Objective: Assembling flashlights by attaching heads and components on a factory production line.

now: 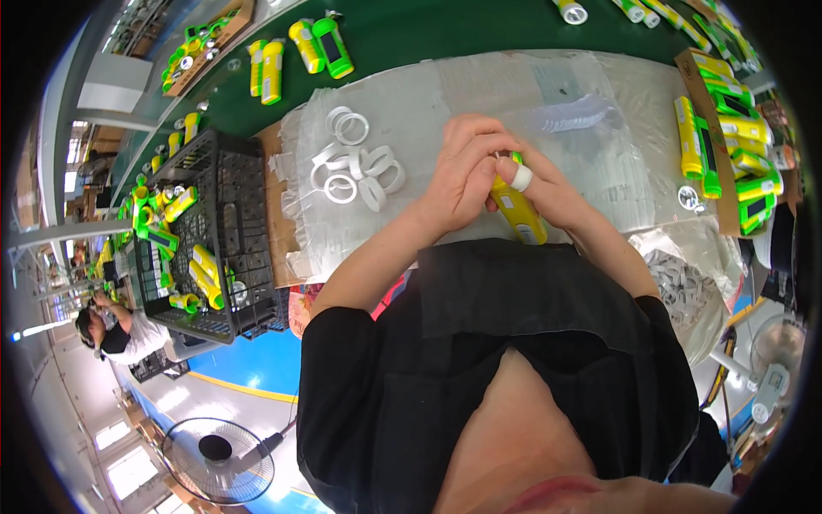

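Close in front of my body, both hands are closed around a yellow and green flashlight [520, 212]. Its yellow barrel points down toward me, and its upper end is mostly covered by my fingers. My left hand [467, 171] wraps the upper part from the left. From the right, my right hand [546, 187] grips the same flashlight. A white band [520, 178] shows at the right hand's fingers; whether it is worn on a finger or is a loose part, I cannot tell. Left of the hands, several white rings [340, 188] lie loosely piled on the plastic-covered work surface [411, 103].
A black crate [244, 180] with flashlights stands at the left. A cardboard box [728, 184] of flashlights is at the right, above a bag of small white parts [681, 287]. Clear curved plastic pieces [574, 113] lie beyond my right hand. More flashlights [332, 49] stand on the green bench.
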### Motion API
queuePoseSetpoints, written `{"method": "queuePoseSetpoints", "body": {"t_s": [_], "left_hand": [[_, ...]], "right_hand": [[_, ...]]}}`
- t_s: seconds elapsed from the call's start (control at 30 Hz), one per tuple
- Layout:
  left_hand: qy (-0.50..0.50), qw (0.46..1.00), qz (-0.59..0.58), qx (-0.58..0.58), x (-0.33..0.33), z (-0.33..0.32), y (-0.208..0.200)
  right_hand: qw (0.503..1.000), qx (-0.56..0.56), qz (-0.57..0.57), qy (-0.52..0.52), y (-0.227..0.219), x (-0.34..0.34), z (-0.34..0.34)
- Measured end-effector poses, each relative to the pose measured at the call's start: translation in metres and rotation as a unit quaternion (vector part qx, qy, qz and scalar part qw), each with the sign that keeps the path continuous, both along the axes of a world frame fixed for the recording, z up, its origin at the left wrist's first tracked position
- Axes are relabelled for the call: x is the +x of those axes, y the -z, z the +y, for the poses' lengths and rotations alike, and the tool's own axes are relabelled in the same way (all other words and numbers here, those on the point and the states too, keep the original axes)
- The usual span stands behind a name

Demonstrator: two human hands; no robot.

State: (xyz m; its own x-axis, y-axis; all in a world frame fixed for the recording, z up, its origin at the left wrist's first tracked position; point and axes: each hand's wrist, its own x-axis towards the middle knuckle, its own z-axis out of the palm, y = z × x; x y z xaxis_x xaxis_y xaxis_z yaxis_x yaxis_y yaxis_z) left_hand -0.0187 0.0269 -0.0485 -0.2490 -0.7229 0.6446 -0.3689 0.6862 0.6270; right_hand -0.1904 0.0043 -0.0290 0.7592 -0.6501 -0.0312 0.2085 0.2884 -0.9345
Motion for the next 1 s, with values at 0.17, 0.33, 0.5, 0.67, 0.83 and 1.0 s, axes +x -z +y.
{"method": "queuePoseSetpoints", "body": {"t_s": [0.17,0.33,0.5,0.67,0.83,1.0], "left_hand": [[-0.049,0.998,0.030,-0.019,0.009,-0.008,-0.022],[-0.389,0.879,-0.272,-0.033,0.101,-0.036,-0.035],[-0.323,0.754,-0.500,0.278,0.133,-0.040,-0.024],[-0.166,0.940,0.073,0.288,0.113,-0.045,-0.047],[-0.001,0.984,0.141,0.108,0.061,-0.029,-0.059],[-0.105,0.994,-0.005,-0.017,0.051,-0.027,-0.056]], "right_hand": [[0.995,-0.066,-0.027,0.071,0.008,0.026,-0.017],[0.978,-0.154,-0.101,0.096,0.005,0.052,-0.052],[0.983,-0.139,-0.065,0.105,0.018,0.058,-0.058],[0.984,-0.122,-0.069,0.106,0.016,0.057,-0.060],[0.983,-0.133,-0.060,0.108,0.015,0.057,-0.058],[0.980,-0.151,-0.067,0.112,0.020,0.056,-0.059]]}}
